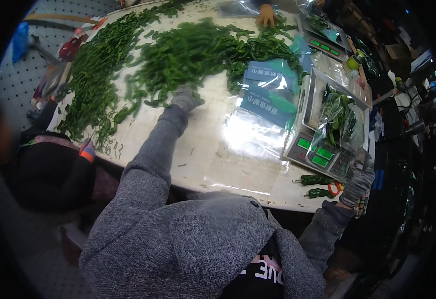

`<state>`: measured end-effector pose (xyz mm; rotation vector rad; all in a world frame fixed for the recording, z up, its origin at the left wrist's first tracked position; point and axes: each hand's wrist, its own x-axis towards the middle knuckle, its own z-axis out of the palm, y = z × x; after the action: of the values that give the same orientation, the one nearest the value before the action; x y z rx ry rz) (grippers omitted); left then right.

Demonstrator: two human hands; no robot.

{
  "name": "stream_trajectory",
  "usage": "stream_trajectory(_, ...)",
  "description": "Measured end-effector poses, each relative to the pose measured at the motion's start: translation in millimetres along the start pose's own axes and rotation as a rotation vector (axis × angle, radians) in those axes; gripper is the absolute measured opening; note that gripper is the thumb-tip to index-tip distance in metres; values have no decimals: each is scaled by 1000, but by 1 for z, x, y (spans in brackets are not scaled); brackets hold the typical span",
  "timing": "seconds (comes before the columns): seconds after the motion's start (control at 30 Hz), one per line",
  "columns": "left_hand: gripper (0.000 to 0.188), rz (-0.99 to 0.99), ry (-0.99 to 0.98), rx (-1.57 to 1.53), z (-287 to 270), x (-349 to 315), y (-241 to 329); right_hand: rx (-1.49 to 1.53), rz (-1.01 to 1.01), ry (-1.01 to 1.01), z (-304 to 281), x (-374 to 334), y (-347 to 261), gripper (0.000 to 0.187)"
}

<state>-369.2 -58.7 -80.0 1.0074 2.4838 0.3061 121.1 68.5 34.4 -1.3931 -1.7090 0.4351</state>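
My left hand (186,99), in a grey knitted glove, reaches forward to the near edge of a large heap of green peppers (178,55). Its fingers are partly hidden among the peppers, and the heap there is smeared by motion. At the right, a clear plastic bag (335,117) with green peppers inside lies on a digital scale (300,137) with lit green displays. My right hand (358,178), also gloved, is at the scale's near right corner, its fingers closed at the bag's loose edge. The fingertips show poorly.
Flat printed plastic bags (265,107) lie stacked left of the scale. A few peppers (317,187) and red-handled scissors (334,188) lie at the near right edge. A second scale (325,47) stands farther back. Other people's hands (266,16) work at the far side and left.
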Motion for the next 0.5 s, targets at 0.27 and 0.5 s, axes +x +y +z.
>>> stream_trajectory(0.27,74,-95,212,118,68,76,-29,-933,-812,144,-8,-10,-19,21)
stream_trajectory(0.5,42,-106,303,-348,44,29,-9,77,-74,196,2,-8,-49,20)
